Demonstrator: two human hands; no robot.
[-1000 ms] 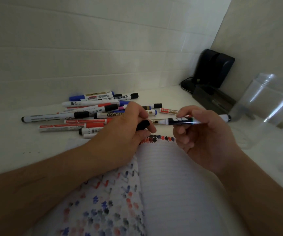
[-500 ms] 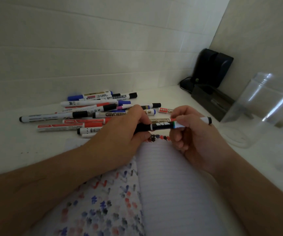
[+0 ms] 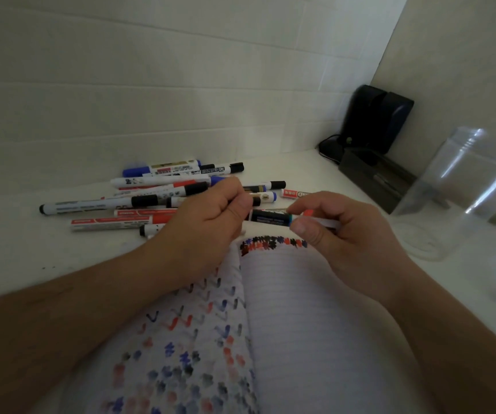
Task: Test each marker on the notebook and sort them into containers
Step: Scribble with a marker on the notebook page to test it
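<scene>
Together, both hands hold one marker (image 3: 272, 218) level in the air just above the top edge of the open notebook (image 3: 300, 324). The left hand (image 3: 201, 225) has its grip curled round the marker's left end, which is hidden inside the fingers; the right hand (image 3: 339, 234) pinches the other end between thumb and forefinger. The stretch of marker showing between the two hands has a dark label with fine white print too small to read, and a teal band beside the right thumb.

The notebook lies at the near edge of the worktop (image 3: 16, 249). Its left page is covered in red, blue and black ticks and blots; its lined right page carries one row of black, blue and red blots along the top.

Behind the left hand, toward the back edge, lies a pile of markers (image 3: 151, 198) with black, blue and red caps. Their labels are mostly unreadable; one shows part of a word ending in "ARD".

A clear plastic container (image 3: 464, 198) stands at the right edge. In the back right corner sits a black device (image 3: 375, 121) with a black tray (image 3: 372, 177) before it.
</scene>
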